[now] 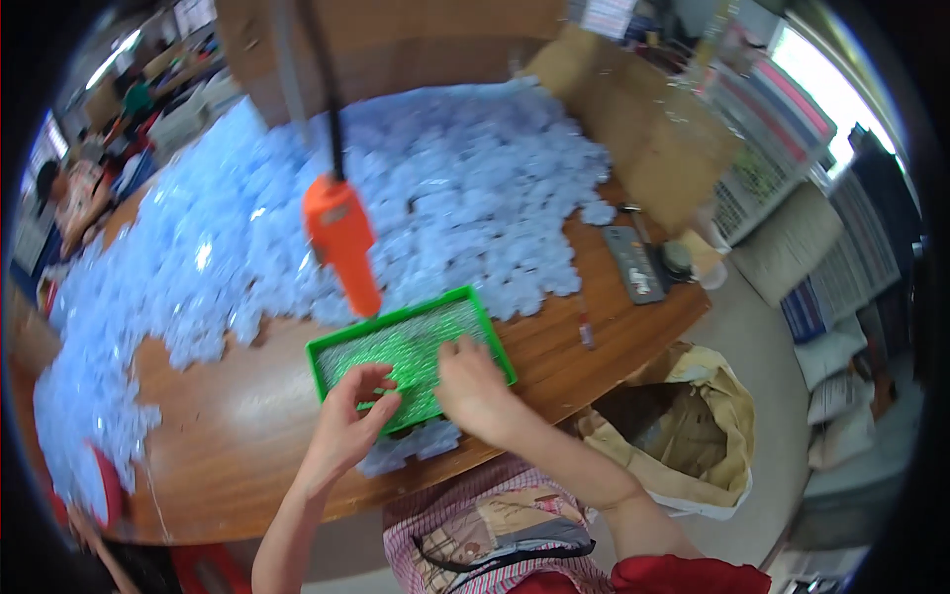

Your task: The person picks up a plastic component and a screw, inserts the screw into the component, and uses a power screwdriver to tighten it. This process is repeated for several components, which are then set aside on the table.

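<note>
A green rectangular tray [498, 342] lies near the table's front edge, its floor covered with many small shiny pieces [421, 346] that look silvery to green. My left hand [362, 401] is over the tray's near left part, fingers curved and thumb apart, with nothing visible between them. At the tray's right side, my right hand [469, 381] reaches in with fingers bent together; their tips are hard to make out, and so is anything in them. An orange hand-held power tool [341, 238] hangs from a dark cord just beyond the tray.
Translucent light-blue plastic pieces [465, 188] heap across the table [228, 416]. Right of them lie a grey phone-like slab [633, 264], a dark jar [677, 260] and a small tube [586, 332]. A cream sack [727, 426] stands open beside the table. Another person [81, 198] sits far left.
</note>
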A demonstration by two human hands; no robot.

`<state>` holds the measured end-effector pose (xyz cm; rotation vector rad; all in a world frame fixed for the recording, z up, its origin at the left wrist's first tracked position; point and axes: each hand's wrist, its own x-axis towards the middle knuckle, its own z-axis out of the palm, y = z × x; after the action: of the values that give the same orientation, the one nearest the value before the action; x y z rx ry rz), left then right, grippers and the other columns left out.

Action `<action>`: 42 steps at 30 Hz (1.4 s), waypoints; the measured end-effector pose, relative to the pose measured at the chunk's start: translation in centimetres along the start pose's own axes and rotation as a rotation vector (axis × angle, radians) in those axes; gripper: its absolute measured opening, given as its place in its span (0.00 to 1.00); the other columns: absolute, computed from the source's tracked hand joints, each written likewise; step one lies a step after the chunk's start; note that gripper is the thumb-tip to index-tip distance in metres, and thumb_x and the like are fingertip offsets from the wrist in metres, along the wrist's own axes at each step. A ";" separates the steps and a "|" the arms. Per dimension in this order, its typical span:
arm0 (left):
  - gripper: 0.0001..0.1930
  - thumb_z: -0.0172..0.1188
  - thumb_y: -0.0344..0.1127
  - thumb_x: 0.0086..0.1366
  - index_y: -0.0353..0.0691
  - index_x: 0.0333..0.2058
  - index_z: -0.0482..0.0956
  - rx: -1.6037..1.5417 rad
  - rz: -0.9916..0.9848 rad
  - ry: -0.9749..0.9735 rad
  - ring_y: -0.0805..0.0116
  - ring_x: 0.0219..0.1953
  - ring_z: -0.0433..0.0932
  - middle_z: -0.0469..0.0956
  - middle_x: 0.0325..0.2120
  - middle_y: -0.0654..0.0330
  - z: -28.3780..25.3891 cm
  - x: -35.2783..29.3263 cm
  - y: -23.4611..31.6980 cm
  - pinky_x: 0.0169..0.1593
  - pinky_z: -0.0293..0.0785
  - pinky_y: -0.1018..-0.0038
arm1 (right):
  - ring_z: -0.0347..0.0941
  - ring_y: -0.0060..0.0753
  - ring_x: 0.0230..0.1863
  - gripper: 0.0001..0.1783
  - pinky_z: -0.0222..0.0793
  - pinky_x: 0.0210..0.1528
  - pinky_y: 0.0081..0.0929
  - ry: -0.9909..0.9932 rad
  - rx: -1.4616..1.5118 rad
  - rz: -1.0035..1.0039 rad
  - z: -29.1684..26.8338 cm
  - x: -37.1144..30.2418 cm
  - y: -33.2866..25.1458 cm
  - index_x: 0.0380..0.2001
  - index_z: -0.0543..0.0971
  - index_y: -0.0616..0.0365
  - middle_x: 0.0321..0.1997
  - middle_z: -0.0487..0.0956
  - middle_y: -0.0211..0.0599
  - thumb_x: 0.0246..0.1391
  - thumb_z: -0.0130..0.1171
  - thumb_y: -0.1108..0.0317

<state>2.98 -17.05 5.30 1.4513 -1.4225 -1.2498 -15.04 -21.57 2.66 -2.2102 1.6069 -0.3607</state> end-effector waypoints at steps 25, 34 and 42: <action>0.19 0.46 0.39 0.69 0.30 0.52 0.65 -0.997 -0.546 0.011 0.58 0.53 0.69 0.69 0.50 0.47 1.5 3.9 1.2 0.60 0.66 0.69 | 0.78 0.29 0.26 0.08 0.73 0.30 0.26 -0.089 0.626 -0.051 -3.3 3.5 2.0 0.27 0.79 0.67 0.24 0.80 0.43 0.41 0.62 0.72; 0.17 0.41 0.41 0.71 0.32 0.47 0.68 -1.528 -0.395 -0.135 0.61 0.45 0.76 0.75 0.42 0.52 2.1 5.3 -1.9 0.49 0.76 0.67 | 0.77 0.22 0.33 0.09 0.73 0.38 0.21 -0.347 0.738 -0.181 -5.6 5.9 -1.0 0.33 0.80 0.67 0.31 0.81 0.36 0.46 0.60 0.75; 0.14 0.41 0.38 0.71 0.32 0.41 0.69 -1.565 -0.332 -0.058 0.62 0.44 0.76 0.75 0.40 0.53 1.6 3.8 -2.2 0.54 0.74 0.67 | 0.77 0.22 0.34 0.08 0.73 0.39 0.20 -0.300 0.949 -0.156 -4.4 5.3 -1.8 0.34 0.79 0.67 0.32 0.81 0.37 0.49 0.57 0.78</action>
<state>1.70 -20.36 2.20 0.4812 0.0710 -1.8747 -13.66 -26.81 7.31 -1.5391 0.8269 -0.6358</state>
